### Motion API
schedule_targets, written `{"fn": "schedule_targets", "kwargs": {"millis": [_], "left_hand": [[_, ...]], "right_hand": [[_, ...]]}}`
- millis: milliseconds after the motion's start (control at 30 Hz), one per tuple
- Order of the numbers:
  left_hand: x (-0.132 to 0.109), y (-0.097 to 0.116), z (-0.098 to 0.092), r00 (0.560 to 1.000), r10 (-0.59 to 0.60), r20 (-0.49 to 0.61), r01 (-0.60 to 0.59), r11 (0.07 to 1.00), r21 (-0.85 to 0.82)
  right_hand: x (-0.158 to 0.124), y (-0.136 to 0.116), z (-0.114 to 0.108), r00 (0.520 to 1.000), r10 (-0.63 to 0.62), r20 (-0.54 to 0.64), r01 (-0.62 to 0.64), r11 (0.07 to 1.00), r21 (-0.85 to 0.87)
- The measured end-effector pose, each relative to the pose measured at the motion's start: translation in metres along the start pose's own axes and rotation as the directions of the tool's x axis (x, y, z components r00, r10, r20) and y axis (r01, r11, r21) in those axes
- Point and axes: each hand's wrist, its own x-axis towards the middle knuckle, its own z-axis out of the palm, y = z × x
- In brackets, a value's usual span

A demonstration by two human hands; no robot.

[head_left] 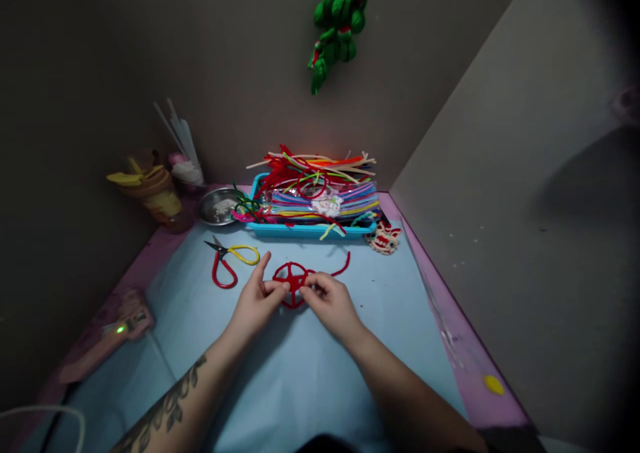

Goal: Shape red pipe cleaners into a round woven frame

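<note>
A red pipe-cleaner ring with crossed spokes (294, 277) lies on the light blue mat (300, 373), a loose red tail curling off to its right. My left hand (257, 299) pinches the ring's left side with thumb and fingers, index finger raised. My right hand (330, 299) pinches its right side, fingers closed on the red wire. Both forearms reach in from the bottom; the left one has a tattoo.
Scissors with one red and one yellow handle (231, 259) lie left of the ring. A blue tray (305, 229) piled with coloured pipe cleaners stands behind, a metal dish (217, 206) and cups to its left. A pink glue gun (113, 336) sits at left. Walls close in.
</note>
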Motion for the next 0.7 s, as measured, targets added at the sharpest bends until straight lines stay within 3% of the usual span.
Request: {"fn": "schedule_targets", "kwargs": {"millis": [133, 200, 333, 400, 533, 700], "left_hand": [[-0.001, 0.000, 0.000, 0.999, 0.030, 0.031, -0.032, 0.998, 0.063], [-0.002, 0.002, -0.001, 0.999, 0.054, -0.005, -0.053, 0.993, 0.106], [-0.006, 0.005, -0.002, 0.961, 0.232, -0.153, -0.200, 0.959, 0.201], [-0.010, 0.003, -0.001, 0.933, 0.314, -0.175, -0.266, 0.931, 0.250], [-0.016, -0.003, 0.008, 0.958, 0.277, -0.080, -0.250, 0.936, 0.246], [-0.017, -0.006, 0.017, 0.972, 0.185, -0.145, -0.185, 0.983, 0.016]], "right_hand": [[0.000, 0.000, 0.000, 0.996, -0.084, 0.018, 0.085, 0.995, -0.059], [0.000, 0.001, 0.000, 0.994, -0.113, -0.005, 0.112, 0.991, -0.074], [-0.001, 0.003, -0.002, 0.978, -0.140, -0.152, 0.127, 0.988, -0.090], [-0.001, 0.002, -0.003, 0.958, -0.172, -0.228, 0.149, 0.982, -0.115], [-0.005, -0.003, -0.002, 0.915, -0.264, -0.304, 0.212, 0.958, -0.194], [-0.009, -0.004, 0.006, 0.897, -0.364, -0.253, 0.307, 0.922, -0.238]]}}
